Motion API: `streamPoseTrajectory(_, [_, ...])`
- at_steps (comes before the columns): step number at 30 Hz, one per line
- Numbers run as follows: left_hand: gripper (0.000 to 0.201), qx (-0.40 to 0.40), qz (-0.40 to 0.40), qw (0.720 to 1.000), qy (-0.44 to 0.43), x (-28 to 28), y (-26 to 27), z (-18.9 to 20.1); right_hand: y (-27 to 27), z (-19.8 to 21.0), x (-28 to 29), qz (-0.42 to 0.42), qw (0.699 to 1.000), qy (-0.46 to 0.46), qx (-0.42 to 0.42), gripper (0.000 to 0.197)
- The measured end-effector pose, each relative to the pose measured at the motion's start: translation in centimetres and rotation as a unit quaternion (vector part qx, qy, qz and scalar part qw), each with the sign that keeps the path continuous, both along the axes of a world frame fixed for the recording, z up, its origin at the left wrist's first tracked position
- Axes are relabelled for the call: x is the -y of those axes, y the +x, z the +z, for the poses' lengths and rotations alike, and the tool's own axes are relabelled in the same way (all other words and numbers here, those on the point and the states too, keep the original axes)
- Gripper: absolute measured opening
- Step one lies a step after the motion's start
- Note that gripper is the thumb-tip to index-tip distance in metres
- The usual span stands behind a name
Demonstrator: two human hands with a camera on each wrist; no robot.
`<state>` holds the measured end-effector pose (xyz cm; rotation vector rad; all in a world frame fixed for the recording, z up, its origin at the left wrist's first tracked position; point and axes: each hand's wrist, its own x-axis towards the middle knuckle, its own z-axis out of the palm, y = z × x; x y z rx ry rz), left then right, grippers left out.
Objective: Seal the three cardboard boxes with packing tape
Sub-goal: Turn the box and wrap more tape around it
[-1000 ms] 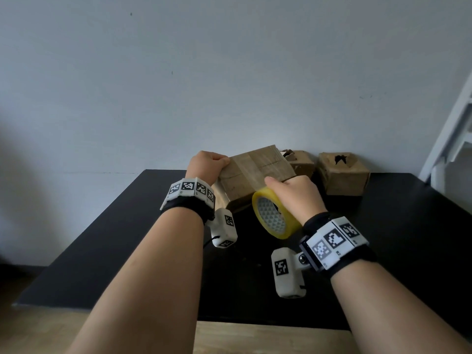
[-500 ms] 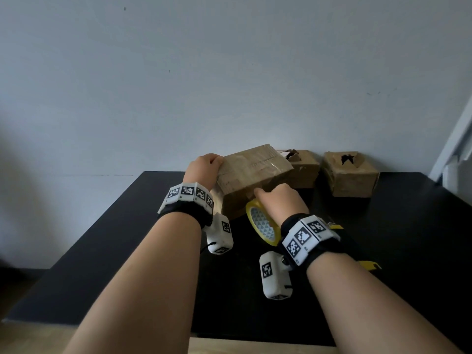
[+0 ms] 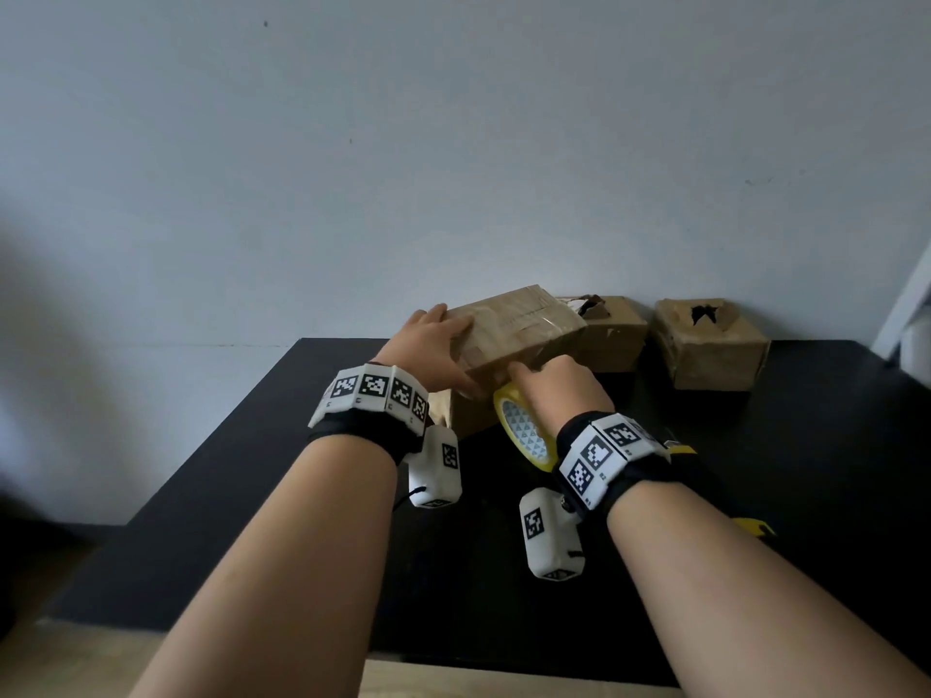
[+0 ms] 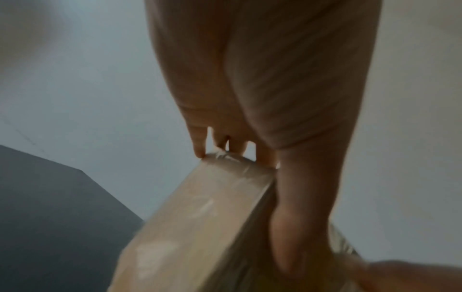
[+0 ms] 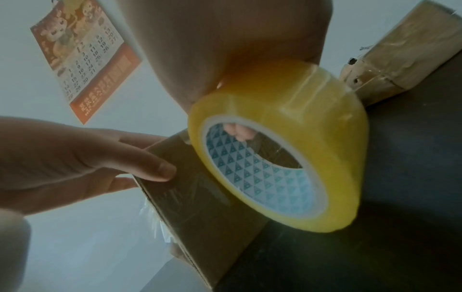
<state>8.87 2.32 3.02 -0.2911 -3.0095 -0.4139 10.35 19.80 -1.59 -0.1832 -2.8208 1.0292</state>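
**Head view: tape roll sat at the near end of a tilted box, both hands on it**

Head view showed the cardboard box [image 3: 514,335] being worked on tipped up on the black table [image 3: 201,496], its long axis running from the near left up toward the far right, the far end raised. The left hand [image 3: 433,345] lay over the box's left end, fingers fairly straight across the top and thumb on the near face; the left wrist view showed fingertips [image 4: 200,152] hooked over a taped far edge, so it held the box rather than just resting on it. The right hand [image 3: 559,390] gripped the yellow packing tape roll [image 3: 524,430], fingers threaded through the core, as seen in the right wrist view [image 5: 280,150]. The roll touched or sat just beside the box's near lower face, to the right of the left thumb [image 5: 150,168].

So the roll was at the near end of the long axis, and the right hand was nearer the untaped stretch; the likely pull would run along or around that axis while the left hand steadied. Clear tape already showed as a sheen on the top.

Two smaller boxes stood by the wall to the right, a middle box [image 3: 609,335] just behind the tilted one and a right-hand box [image 3: 710,345] apart from it, both with torn tops. A yellow-handled tool [image 3: 750,523] lay behind the right forearm.
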Motion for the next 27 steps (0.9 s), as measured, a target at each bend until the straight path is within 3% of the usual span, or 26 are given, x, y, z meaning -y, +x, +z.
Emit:
streamPoseTrajectory(3, [0.098, -0.040, 0.008, 0.999, 0.006, -0.1, 0.2, -0.2, 0.5, 0.0, -0.4, 0.003, 1.000, -0.016, 0.000, 0.055])
streamPoseTrajectory(10, [0.091, -0.051, 0.029, 0.998, -0.008, -0.5, 1.0, 0.3, 2.0, 1.4, -2.1, 0.025, 0.997, -0.057, -0.046, 0.055])
streamPoseTrajectory(17, [0.072, 0.033, 0.046, 0.982, 0.183, 0.5, 1.6, 0.6, 2.7, 3.2, -3.0, 0.037, 0.991, -0.092, -0.085, 0.059])
streamPoseTrajectory(23, [0.054, 0.132, 0.040, 0.936, 0.324, 1.8, 1.9, 1.4, 3.3, 5.4, -2.9, 0.060, 0.965, -0.218, -0.130, 0.060])
streamPoseTrajectory(27, [0.035, 0.098, 0.058, 0.913, 0.392, 1.7, 1.5, 0.7, 3.4, 5.7, -2.8, 0.111, 0.952, -0.258, -0.118, 0.053])
